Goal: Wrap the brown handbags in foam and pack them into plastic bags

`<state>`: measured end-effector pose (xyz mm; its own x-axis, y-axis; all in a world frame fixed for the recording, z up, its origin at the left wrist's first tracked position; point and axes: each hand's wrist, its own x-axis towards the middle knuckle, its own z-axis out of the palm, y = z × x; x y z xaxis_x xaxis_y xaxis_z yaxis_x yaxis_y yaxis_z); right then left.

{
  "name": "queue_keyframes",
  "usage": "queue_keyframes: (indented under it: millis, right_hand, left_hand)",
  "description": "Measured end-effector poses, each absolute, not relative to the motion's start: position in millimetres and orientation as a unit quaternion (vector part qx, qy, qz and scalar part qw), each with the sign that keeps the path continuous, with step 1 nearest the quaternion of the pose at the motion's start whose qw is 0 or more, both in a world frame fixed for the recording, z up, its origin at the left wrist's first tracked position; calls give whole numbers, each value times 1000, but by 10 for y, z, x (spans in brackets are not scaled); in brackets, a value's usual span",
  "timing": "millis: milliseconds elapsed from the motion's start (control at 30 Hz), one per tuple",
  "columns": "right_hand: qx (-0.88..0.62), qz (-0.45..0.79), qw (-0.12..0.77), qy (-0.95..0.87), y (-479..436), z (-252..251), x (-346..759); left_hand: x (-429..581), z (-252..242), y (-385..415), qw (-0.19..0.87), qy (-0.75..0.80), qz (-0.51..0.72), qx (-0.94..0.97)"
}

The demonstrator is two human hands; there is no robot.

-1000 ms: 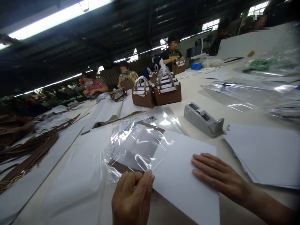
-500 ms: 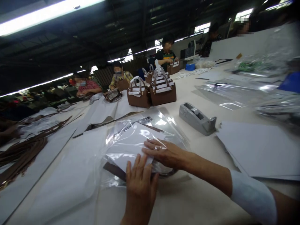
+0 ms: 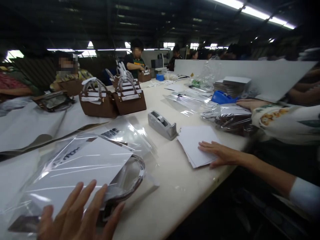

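Observation:
My left hand (image 3: 77,213), fingers spread, rests on a clear plastic bag (image 3: 58,143) at the lower left. Inside the bag a white paper sheet (image 3: 87,163) lies over a brown handbag, whose wrapped handle (image 3: 140,166) shows on the right side. Most of the handbag's body is hidden by the sheet and my hand. My right hand (image 3: 222,153) lies flat on a stack of white paper sheets (image 3: 192,138) near the table's right edge, fingers stretched out. Between the two, farther back, stands a grey tape dispenser (image 3: 162,125).
Brown handbags (image 3: 130,101) with wrapped handles stand in rows behind. Filled plastic bags (image 3: 230,115) and a blue object (image 3: 222,97) lie at the right, where another person's hand (image 3: 252,103) touches the bags. Co-workers sit across the table (image 3: 160,186). A white partition (image 3: 240,68) runs behind.
My right hand has left the plastic bag and moved right onto the paper stack. My left hand stays on the bag. The view has turned right, bringing another person's sleeve into sight.

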<state>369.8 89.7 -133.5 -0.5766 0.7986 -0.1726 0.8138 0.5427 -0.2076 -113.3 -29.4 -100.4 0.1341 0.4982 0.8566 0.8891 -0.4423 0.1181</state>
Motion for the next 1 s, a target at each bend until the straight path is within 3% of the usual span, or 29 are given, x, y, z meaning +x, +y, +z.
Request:
queue_keyframes:
  millis: [100, 300, 467, 733, 1000]
  right_hand:
    - [463, -133, 15, 876, 920, -1388, 3695]
    - [491, -29, -57, 869, 813, -1527, 3465]
    - [484, -3, -79, 872, 810, -1594, 3471]
    - [464, -40, -89, 880, 831, -1573, 3562]
    - [469, -59, -110, 875, 821, -1563, 3566]
  left_hand:
    - [-699, -879, -328, 288, -405, -382, -779]
    - [499, -1085, -49, 72, -398, -354, -843]
    - [1133, -1559, 528, 4, -387, -263, -884]
    - [1269, -1639, 949, -62, -254, -200, -944]
    - [1187, -1621, 1109, -154, -204, -218, -942]
